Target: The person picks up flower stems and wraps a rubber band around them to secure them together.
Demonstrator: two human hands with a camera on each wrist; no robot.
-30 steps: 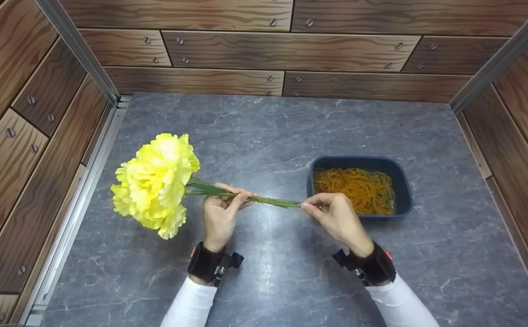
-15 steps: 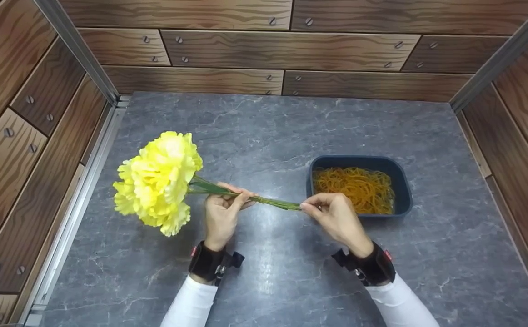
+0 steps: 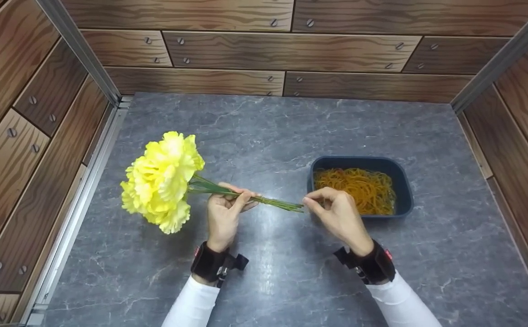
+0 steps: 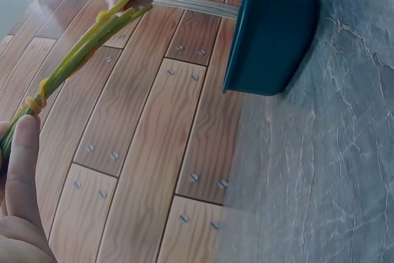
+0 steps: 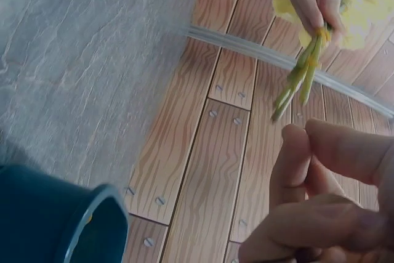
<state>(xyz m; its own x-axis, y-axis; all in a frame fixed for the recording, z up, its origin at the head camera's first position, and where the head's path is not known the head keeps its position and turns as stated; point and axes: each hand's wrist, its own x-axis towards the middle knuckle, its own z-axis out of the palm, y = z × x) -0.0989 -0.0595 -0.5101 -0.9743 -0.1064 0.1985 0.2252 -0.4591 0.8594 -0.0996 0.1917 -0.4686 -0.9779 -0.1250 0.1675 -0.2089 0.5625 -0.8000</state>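
Note:
A bunch of yellow flowers [image 3: 161, 181] lies sideways above the table, blooms to the left. My left hand [image 3: 224, 222] pinches its green stems [image 3: 282, 204] between thumb and fingers. Just past the left thumb, in the left wrist view, a yellow rubber band [image 4: 43, 92] is wound round the stems; another yellow loop [image 4: 103, 15] sits nearer their ends. My right hand [image 3: 342, 220] is by the stem ends, its thumb and index fingertips pressed together. In the right wrist view a small gap parts those fingertips from the stem ends [image 5: 286, 103], with nothing visible between them.
A dark blue plastic tub [image 3: 402, 186] stands on the grey marbled table [image 3: 264, 127], right of and behind the right hand. It holds many tangled yellow-orange rubber bands [image 3: 359, 188]. Wood-patterned walls [image 3: 291, 50] enclose the back and sides.
The right fingertips, earlier at the stem ends, are now slightly apart from them. The bunch and left hand have shifted a little to the right.

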